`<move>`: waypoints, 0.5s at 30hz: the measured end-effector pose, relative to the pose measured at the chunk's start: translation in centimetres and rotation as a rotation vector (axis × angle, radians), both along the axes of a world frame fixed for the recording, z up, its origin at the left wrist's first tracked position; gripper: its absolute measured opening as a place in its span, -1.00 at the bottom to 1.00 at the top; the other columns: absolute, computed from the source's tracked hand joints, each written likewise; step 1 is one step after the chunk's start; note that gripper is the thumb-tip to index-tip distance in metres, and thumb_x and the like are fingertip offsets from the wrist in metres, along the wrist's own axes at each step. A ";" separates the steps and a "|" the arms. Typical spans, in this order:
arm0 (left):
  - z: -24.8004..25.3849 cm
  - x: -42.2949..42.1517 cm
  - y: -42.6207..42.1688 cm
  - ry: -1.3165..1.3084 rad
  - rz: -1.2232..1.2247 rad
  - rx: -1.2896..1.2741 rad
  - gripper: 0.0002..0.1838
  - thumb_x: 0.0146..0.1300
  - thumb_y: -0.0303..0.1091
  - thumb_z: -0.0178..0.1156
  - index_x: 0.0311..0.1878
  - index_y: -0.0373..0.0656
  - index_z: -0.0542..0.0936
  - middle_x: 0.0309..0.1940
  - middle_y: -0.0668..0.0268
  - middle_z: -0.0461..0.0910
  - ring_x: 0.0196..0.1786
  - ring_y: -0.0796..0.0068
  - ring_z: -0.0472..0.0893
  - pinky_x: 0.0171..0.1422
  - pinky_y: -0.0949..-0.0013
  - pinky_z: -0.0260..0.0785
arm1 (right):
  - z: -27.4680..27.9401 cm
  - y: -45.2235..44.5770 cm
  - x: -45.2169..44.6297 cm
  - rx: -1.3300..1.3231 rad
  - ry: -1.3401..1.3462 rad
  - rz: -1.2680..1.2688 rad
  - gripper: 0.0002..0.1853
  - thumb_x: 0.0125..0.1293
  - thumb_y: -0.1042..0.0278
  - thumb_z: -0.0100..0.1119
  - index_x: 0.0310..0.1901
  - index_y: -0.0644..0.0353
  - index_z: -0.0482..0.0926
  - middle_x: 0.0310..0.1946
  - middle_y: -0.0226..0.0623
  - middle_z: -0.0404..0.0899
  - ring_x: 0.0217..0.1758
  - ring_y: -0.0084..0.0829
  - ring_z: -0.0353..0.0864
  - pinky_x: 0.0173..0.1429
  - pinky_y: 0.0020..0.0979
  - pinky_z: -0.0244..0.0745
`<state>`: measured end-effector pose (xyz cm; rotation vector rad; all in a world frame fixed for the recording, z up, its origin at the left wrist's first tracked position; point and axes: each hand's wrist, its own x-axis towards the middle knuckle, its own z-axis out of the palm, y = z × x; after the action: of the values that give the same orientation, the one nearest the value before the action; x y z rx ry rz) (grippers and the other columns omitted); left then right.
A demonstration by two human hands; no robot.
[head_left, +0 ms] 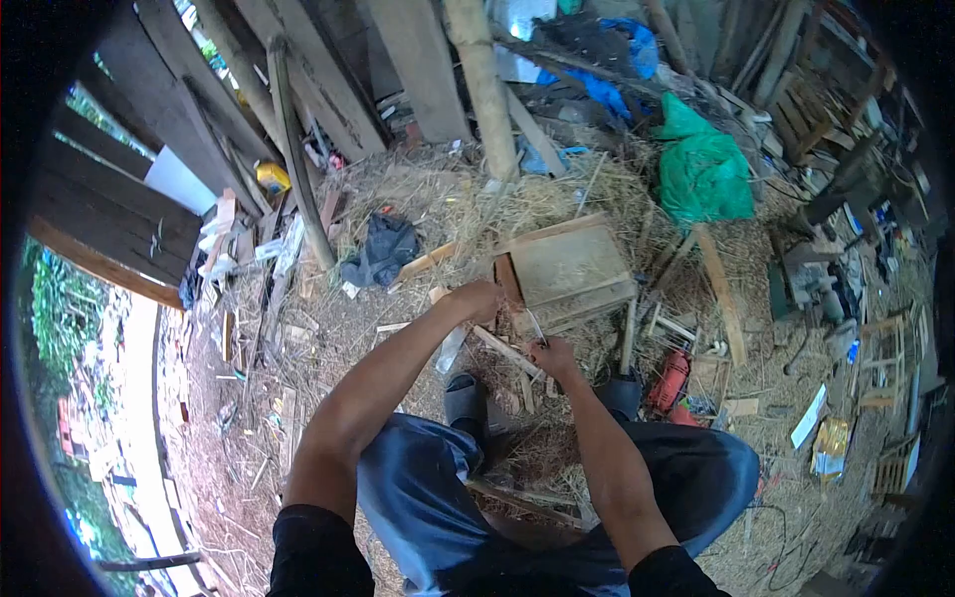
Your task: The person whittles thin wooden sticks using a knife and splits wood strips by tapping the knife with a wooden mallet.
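Observation:
My left hand [479, 300] is closed at the edge of a small reddish-brown piece of wood [509, 282], which stands tilted by a low wooden block [577, 267]. Its fingertips are partly hidden. My right hand [553, 358] is wrapped round the handle of a thin, pale-bladed tool that looks like a knife [536, 324]. The blade points up and away, close to the lower end of the wood piece. Whether the blade touches the wood, I cannot tell.
Wood shavings and scraps cover the ground. A dark plastic bag [384, 249] lies left of the block, a green sack [704, 174] behind it at the right. A red cylinder-shaped object [671, 380] lies by my right foot. Planks and a post [481, 90] stand at the back.

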<state>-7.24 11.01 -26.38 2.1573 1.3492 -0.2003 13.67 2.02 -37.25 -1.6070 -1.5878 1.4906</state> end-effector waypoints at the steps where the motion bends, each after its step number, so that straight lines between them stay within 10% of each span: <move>1: -0.8 -1.2 0.0 0.119 -0.040 -0.043 -0.68 0.11 -0.38 0.04 -0.05 -0.16 0.54 -0.14 -0.01 0.58 -0.05 -0.02 0.56 0.06 0.09 0.39 | -1.3 0.4 -1.3 -0.010 -0.008 0.016 -0.57 0.18 0.01 0.08 -0.45 0.30 0.61 -0.67 -0.14 0.52 -0.53 -0.19 0.56 -0.35 -0.22 0.43; 4: -2.5 -4.8 -1.4 0.090 0.000 -0.071 -0.71 0.19 -0.33 -0.01 -0.05 -0.17 0.52 -0.18 -0.04 0.58 -0.04 -0.05 0.55 0.10 0.07 0.38 | -3.3 0.8 -4.8 0.070 -0.278 0.156 -0.56 0.21 0.03 0.04 -0.36 0.36 0.61 -0.49 0.15 0.55 -0.27 0.09 0.59 -0.14 -0.04 0.48; 15: -20.1 -8.9 -11.1 -0.441 0.692 -0.377 -0.76 0.19 -0.33 0.03 -0.16 -0.25 0.56 -0.21 0.10 0.60 -0.11 0.20 0.58 -0.03 0.24 0.40 | -8.0 1.7 -12.6 0.012 -0.867 0.469 -0.70 0.16 0.26 0.15 -0.06 0.11 0.53 -0.16 -0.10 0.59 -0.14 -0.12 0.62 -0.06 -0.13 0.52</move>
<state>-16.10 -0.09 -46.44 1.2392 1.5445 0.2613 1.04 3.77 -45.21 -2.1302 -2.5650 0.9791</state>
